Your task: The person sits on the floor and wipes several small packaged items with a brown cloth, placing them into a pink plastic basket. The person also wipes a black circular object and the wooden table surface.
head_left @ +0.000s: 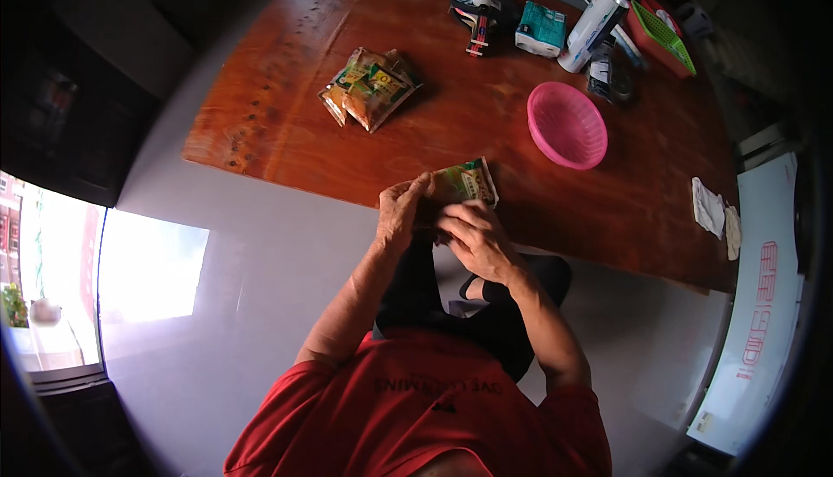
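At the near edge of the table I hold a green and gold food packet (466, 184). My left hand (399, 211) is closed on its left end, with the thumb along the top. My right hand (479, 236) is at the packet's near side, its fingers curled against it and slightly blurred. Those fingers hide the packet's lower part. Farther off, to the left, several similar packets (371, 91) lie in an overlapping pile. A round pink plastic basket (568, 125) stands on the table to the right of my hands.
The brown wooden table (286, 130) curves around in front of me. At its far right are a teal and white box (540, 30), a white cylinder (594, 27), a dark strapped item (479, 19) and a green tray (664, 39). A white cloth (708, 208) lies near the right edge.
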A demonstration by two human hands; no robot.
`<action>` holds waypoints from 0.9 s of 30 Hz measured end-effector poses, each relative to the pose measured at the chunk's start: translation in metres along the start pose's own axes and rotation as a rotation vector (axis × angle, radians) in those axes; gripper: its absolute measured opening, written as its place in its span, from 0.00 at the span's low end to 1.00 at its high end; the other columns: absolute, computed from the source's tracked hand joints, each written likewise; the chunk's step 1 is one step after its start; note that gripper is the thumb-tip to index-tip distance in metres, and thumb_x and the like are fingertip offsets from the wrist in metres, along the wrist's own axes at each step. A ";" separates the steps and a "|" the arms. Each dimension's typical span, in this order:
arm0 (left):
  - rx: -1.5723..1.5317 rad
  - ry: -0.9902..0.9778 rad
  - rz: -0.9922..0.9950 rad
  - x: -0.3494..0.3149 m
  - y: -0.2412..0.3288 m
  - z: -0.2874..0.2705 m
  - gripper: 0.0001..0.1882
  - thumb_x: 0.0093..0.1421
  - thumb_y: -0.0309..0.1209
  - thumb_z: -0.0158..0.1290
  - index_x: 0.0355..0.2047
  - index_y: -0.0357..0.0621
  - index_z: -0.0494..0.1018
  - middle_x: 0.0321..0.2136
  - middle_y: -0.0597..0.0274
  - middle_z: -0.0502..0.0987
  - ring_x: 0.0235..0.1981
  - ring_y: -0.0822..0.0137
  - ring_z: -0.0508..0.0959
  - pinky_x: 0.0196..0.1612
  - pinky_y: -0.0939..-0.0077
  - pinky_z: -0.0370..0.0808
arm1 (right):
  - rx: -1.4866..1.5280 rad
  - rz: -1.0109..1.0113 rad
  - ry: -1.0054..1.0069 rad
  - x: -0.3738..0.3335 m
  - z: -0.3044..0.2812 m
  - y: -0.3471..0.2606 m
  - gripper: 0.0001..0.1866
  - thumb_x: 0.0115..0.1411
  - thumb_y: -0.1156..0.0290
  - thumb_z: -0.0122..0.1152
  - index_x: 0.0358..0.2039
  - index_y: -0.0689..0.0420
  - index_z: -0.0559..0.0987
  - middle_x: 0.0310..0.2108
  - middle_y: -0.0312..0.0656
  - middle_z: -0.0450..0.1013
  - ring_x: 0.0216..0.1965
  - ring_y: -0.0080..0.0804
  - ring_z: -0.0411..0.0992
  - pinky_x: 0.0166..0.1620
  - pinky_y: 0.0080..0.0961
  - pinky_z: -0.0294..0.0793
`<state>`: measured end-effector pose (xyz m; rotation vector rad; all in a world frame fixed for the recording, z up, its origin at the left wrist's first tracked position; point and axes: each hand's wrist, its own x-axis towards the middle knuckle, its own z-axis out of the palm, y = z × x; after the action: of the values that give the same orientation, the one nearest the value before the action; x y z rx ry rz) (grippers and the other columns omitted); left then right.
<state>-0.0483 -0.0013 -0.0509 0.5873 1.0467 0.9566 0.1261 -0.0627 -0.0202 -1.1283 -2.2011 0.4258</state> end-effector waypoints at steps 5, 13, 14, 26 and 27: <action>0.048 0.017 0.076 -0.009 -0.002 0.013 0.17 0.63 0.33 0.55 0.42 0.27 0.75 0.31 0.54 0.80 0.25 0.66 0.82 0.28 0.71 0.84 | 0.237 0.202 -0.056 -0.039 -0.039 0.012 0.12 0.54 0.78 0.61 0.40 0.57 0.79 0.40 0.37 0.73 0.38 0.32 0.72 0.44 0.29 0.74; 0.069 0.008 0.116 -0.005 -0.003 0.008 0.20 0.65 0.38 0.53 0.42 0.27 0.74 0.33 0.51 0.80 0.28 0.62 0.83 0.29 0.67 0.85 | -0.052 0.100 0.384 0.038 -0.024 0.007 0.14 0.56 0.78 0.57 0.44 0.59 0.77 0.40 0.41 0.75 0.39 0.39 0.72 0.44 0.36 0.71; 0.100 -0.030 0.118 0.000 -0.006 0.004 0.19 0.65 0.37 0.52 0.43 0.28 0.74 0.33 0.52 0.80 0.29 0.62 0.83 0.29 0.67 0.85 | -0.104 0.090 0.333 0.045 -0.012 0.001 0.16 0.53 0.79 0.58 0.44 0.59 0.78 0.43 0.42 0.74 0.42 0.42 0.71 0.48 0.38 0.70; 0.094 0.039 0.088 -0.006 -0.004 0.008 0.21 0.65 0.38 0.53 0.46 0.29 0.72 0.35 0.51 0.79 0.30 0.59 0.83 0.28 0.66 0.84 | -0.373 0.230 0.282 0.014 -0.008 0.054 0.21 0.51 0.76 0.61 0.48 0.55 0.76 0.46 0.38 0.73 0.45 0.42 0.69 0.48 0.38 0.68; 0.096 0.037 0.090 -0.006 -0.006 0.006 0.21 0.65 0.38 0.53 0.46 0.29 0.72 0.35 0.51 0.79 0.30 0.59 0.83 0.28 0.66 0.84 | -0.397 0.234 0.268 0.004 -0.012 0.057 0.21 0.51 0.76 0.61 0.49 0.56 0.76 0.46 0.38 0.72 0.45 0.42 0.68 0.48 0.38 0.68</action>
<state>-0.0412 -0.0091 -0.0504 0.7038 1.1116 1.0032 0.1670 -0.0265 -0.0400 -1.5623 -1.9709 -0.0758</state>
